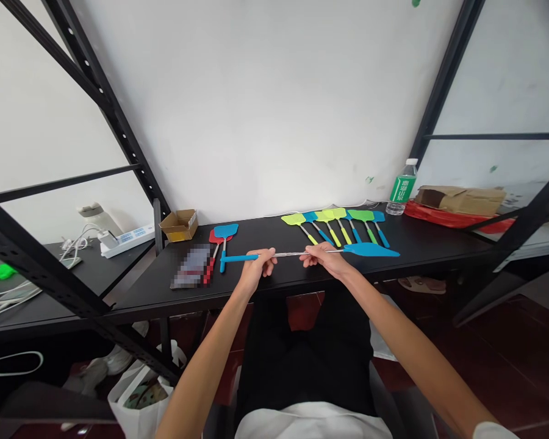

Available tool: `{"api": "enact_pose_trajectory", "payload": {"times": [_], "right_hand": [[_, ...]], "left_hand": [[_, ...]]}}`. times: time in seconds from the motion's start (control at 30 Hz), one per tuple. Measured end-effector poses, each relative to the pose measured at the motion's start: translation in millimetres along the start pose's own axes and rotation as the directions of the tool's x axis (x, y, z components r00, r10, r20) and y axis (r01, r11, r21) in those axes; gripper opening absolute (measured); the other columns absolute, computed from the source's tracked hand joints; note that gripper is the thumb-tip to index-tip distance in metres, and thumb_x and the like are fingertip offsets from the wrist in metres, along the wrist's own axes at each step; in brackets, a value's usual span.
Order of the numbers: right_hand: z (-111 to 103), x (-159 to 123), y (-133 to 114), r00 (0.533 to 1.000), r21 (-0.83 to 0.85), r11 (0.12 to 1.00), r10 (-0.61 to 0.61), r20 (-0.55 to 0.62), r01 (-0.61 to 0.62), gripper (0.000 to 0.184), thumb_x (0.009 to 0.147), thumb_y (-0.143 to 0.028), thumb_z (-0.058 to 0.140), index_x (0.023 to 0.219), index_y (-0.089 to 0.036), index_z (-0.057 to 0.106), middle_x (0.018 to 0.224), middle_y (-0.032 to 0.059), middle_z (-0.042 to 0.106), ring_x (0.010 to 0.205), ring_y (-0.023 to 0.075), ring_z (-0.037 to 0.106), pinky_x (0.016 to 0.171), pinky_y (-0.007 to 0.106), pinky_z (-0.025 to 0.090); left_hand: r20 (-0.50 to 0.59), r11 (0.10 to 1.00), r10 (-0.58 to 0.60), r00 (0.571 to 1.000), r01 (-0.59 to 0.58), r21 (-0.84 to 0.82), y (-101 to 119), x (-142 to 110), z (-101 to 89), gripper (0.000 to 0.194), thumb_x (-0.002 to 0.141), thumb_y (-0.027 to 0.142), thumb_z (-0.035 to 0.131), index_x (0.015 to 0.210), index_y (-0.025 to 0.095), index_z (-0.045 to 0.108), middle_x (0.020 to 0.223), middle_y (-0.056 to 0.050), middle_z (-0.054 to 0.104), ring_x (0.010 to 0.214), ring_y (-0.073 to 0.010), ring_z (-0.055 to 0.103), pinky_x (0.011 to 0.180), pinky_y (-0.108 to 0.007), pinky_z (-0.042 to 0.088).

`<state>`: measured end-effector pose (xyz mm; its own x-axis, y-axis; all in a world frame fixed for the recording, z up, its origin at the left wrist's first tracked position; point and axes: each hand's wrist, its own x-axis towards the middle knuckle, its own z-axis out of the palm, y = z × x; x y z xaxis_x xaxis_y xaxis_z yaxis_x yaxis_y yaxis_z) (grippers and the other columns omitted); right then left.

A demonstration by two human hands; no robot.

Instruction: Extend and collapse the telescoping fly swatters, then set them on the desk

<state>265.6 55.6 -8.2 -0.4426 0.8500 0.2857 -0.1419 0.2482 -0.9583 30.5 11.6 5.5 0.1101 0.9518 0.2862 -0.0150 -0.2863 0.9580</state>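
Observation:
A blue fly swatter (370, 249) with a long metal rod lies level across both hands, its head to the right and its handle to the left. My left hand (258, 265) is closed on it where the handle meets the rod. My right hand (326, 259) pinches the rod nearer the head. Behind my right hand, a row of several yellow, green and blue fly swatters (337, 214) rests on the black table. Left of my left hand lie another blue fly swatter (226, 230) and a red fly swatter (215, 236), partly overlapping.
A small open cardboard box (179, 226) and a blurred-out flat item (192, 268) are on the table's (260, 230) left. A water bottle (402, 188) stands at the back right, beside a cardboard package (460, 200). Black metal posts (119, 122) frame the table. A power strip (128, 239) sits further left.

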Motion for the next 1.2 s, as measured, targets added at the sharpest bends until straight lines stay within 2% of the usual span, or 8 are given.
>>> {"api": "enact_pose_trajectory", "payload": {"times": [0.17, 0.37, 0.57, 0.7, 0.8, 0.93, 1.03, 1.2], "right_hand": [[2, -2, -4, 0.999, -0.019, 0.999, -0.035, 0.018, 0.035, 0.037, 0.081, -0.051, 0.070, 0.080, -0.015, 0.081, 0.074, 0.0110, 0.076, 0.065, 0.0163, 0.060, 0.058, 0.029, 0.040], [1, -1, -4, 1.000, 0.073, 0.997, -0.021, 0.000, 0.021, 0.037, 0.078, -0.051, 0.073, 0.077, -0.015, 0.080, 0.067, 0.0099, 0.073, 0.058, 0.0141, 0.058, 0.054, 0.028, 0.037], [-1, -2, -2, 1.000, 0.154, 0.988, 0.003, -0.017, 0.000, 0.048, 0.086, -0.058, 0.063, 0.074, -0.015, 0.080, 0.061, 0.0086, 0.070, 0.055, 0.0139, 0.058, 0.053, 0.027, 0.037], [-2, -2, -1, 1.000, 0.139, 0.990, 0.019, -0.022, -0.016, 0.055, 0.091, -0.059, 0.056, 0.067, -0.015, 0.078, 0.057, 0.0080, 0.067, 0.054, 0.0141, 0.058, 0.054, 0.027, 0.039], [-2, -1, 0, 1.000, 0.117, 0.993, 0.022, -0.013, -0.021, 0.058, 0.093, -0.058, 0.053, 0.061, -0.014, 0.075, 0.052, 0.0076, 0.064, 0.051, 0.0139, 0.057, 0.055, 0.027, 0.040], [-3, -1, 2, 1.000, 0.118, 0.993, -0.002, -0.014, 0.004, 0.051, 0.090, -0.054, 0.061, 0.058, -0.015, 0.073, 0.050, 0.0056, 0.063, 0.048, 0.0130, 0.055, 0.055, 0.028, 0.041], [-3, -1, 3, 1.000, 0.110, 0.994, -0.001, -0.021, 0.003, 0.046, 0.086, -0.053, 0.066, 0.060, -0.016, 0.075, 0.055, 0.0062, 0.065, 0.049, 0.0126, 0.055, 0.054, 0.028, 0.041], [-2, -1, 0, 1.000, 0.071, 0.997, 0.015, -0.014, -0.014, 0.043, 0.082, -0.054, 0.069, 0.068, -0.015, 0.079, 0.056, 0.0074, 0.067, 0.054, 0.0142, 0.058, 0.056, 0.028, 0.041]], "left_hand": [[-0.096, 0.998, 0.028, 0.995, -0.033, -0.056, -10, 4, -3.4, 0.047, 0.089, 0.045, 0.060, 0.050, 0.017, 0.057, 0.034, 0.003, 0.040, 0.036, -0.0076, 0.035, 0.045, -0.025, 0.031], [-0.022, 0.999, 0.026, 0.999, -0.027, -0.046, -7, 3, -3.5, 0.043, 0.088, 0.048, 0.062, 0.060, 0.014, 0.066, 0.038, 0.002, 0.045, 0.038, -0.0074, 0.035, 0.042, -0.024, 0.024], [0.022, 0.997, 0.052, 0.998, -0.051, -0.054, -3, 1, -3.2, 0.031, 0.083, 0.045, 0.070, 0.078, 0.014, 0.069, 0.045, 0.003, 0.048, 0.042, -0.0072, 0.038, 0.041, -0.021, 0.023], [0.030, 0.994, 0.056, 0.998, -0.053, -0.097, -4, 2, -3.6, 0.025, 0.080, 0.040, 0.074, 0.086, 0.016, 0.068, 0.047, 0.005, 0.049, 0.041, -0.0060, 0.035, 0.041, -0.020, 0.023], [0.050, 0.996, 0.060, 0.997, -0.056, -0.070, -4, 1, -3.9, 0.026, 0.082, 0.041, 0.072, 0.088, 0.015, 0.070, 0.048, 0.004, 0.050, 0.042, -0.0063, 0.037, 0.041, -0.020, 0.023], [0.114, 0.998, 0.062, 0.992, -0.062, -0.001, -1, -1, -2.9, 0.031, 0.084, 0.043, 0.069, 0.095, 0.014, 0.074, 0.049, 0.002, 0.054, 0.043, -0.0070, 0.038, 0.042, -0.021, 0.025], [0.110, 0.998, 0.057, 0.992, -0.060, 0.029, 1, -2, -1.2, 0.032, 0.085, 0.045, 0.069, 0.094, 0.014, 0.075, 0.049, 0.001, 0.054, 0.043, -0.0082, 0.039, 0.042, -0.022, 0.027], [0.015, 0.996, 0.059, 0.998, -0.060, 0.064, 2, -2, 0.1, 0.037, 0.088, 0.048, 0.064, 0.075, 0.015, 0.073, 0.046, 0.002, 0.050, 0.042, -0.0081, 0.036, 0.041, -0.023, 0.024]]}}
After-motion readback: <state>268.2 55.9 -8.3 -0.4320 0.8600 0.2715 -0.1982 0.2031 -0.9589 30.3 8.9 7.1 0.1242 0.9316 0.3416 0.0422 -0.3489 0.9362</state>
